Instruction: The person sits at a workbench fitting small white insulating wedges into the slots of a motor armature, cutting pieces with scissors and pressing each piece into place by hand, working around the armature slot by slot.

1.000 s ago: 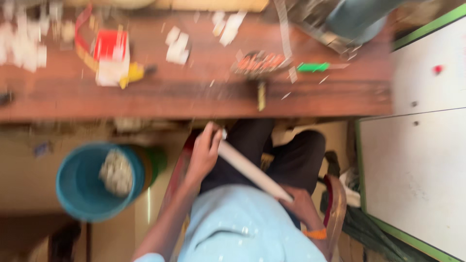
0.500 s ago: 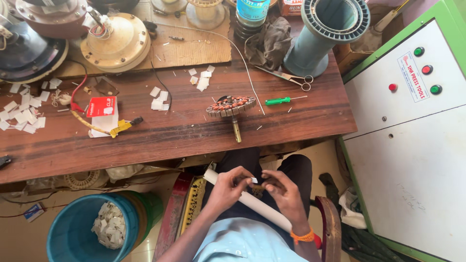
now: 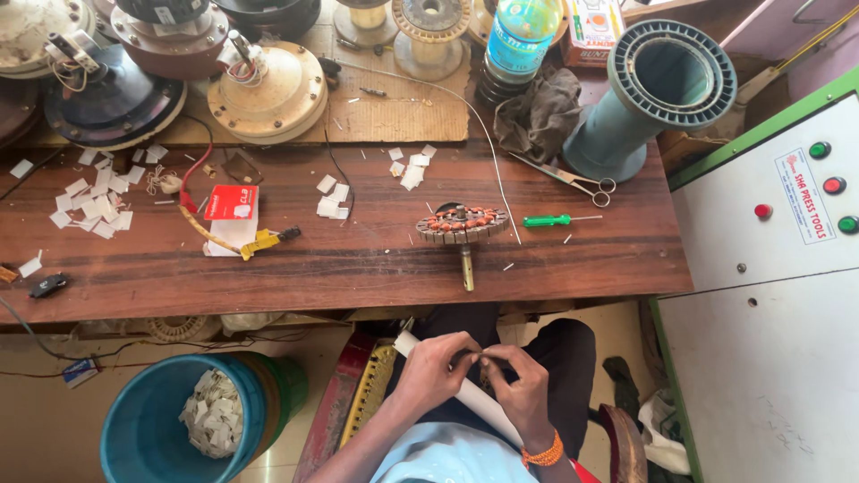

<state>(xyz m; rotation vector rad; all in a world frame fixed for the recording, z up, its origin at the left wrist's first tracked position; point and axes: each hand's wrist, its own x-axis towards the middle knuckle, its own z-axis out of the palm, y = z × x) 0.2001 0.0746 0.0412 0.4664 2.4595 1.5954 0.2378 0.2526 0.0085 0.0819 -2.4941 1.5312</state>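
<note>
A white tube [image 3: 465, 394] is pinched by the fingers of both the left hand [image 3: 429, 371] and right hand [image 3: 523, 394] over the lap. Beyond the fingers, a wound stator [image 3: 462, 224] stands on the bench [image 3: 358, 268], with a green screwdriver [image 3: 550, 220] beside it.

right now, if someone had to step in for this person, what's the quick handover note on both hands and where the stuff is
Left hand: gripping the white roll that lies across the lap, near its upper end.
Right hand: on the same roll, fingertips pinched against the left hand's at a small spot; what they pinch is too small to tell.
On the wooden bench: wound stator on its shaft, green screwdriver, scissors, small white paper pieces.
Blue bucket on the floor holds white scraps.
Done: stator shows copper windings. Left: both hands are busy on the roll, nothing yet carried to the stator.
</note>
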